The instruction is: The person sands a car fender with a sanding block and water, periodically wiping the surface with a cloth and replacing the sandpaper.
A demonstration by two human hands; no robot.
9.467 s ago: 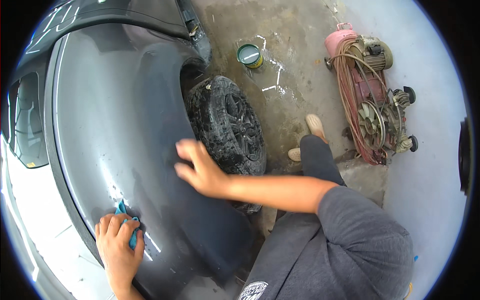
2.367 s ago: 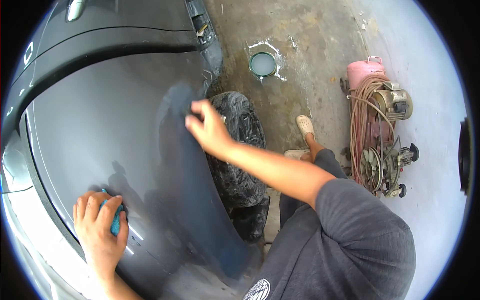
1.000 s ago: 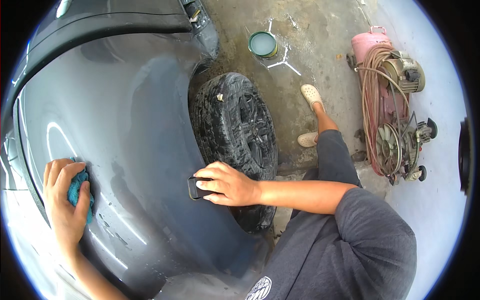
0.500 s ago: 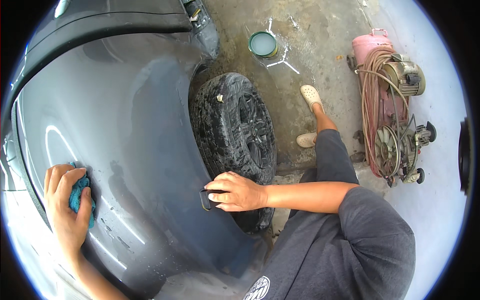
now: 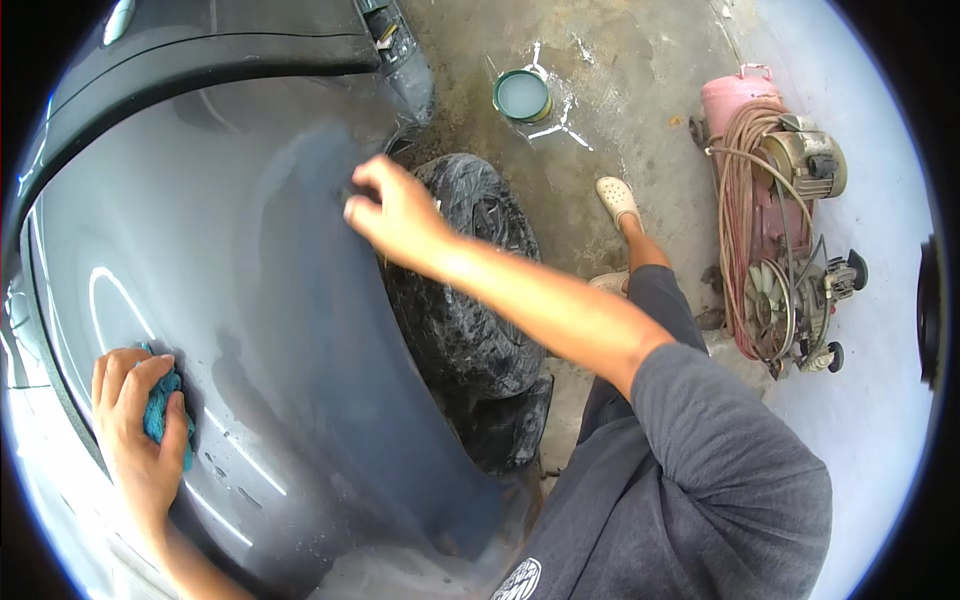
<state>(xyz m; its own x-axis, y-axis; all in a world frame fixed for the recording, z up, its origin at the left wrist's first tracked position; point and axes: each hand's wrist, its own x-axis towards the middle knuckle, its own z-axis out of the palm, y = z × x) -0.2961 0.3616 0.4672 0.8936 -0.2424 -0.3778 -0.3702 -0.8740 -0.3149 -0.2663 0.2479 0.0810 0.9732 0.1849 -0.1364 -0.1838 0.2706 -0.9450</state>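
A grey car fender (image 5: 250,250), wet with drops and a duller bluish band along the wheel arch, fills the left side. On its far-left part my left hand (image 5: 135,425) presses down, fingers closed round a crumpled teal cloth (image 5: 165,408). My right hand (image 5: 395,212), smeared by motion, lies at the upper part of the arch edge. Its bent fingers hold a small black sanding block (image 5: 352,185), mostly hidden now. Just below that forearm, the dirty black tyre (image 5: 440,320) sits inside the arch.
A green bucket of cloudy water (image 5: 523,95) stands on the wet concrete floor (image 5: 470,40) beyond the wheel, near white splashes. At the right, a pink air compressor (image 5: 735,100) carries a coiled hose (image 5: 735,220). My foot in a beige clog (image 5: 618,200) is between them.
My right hand has swept up along the arch edge, away from me, with the sanding block. My left hand and the cloth stay at the same spot on the fender.
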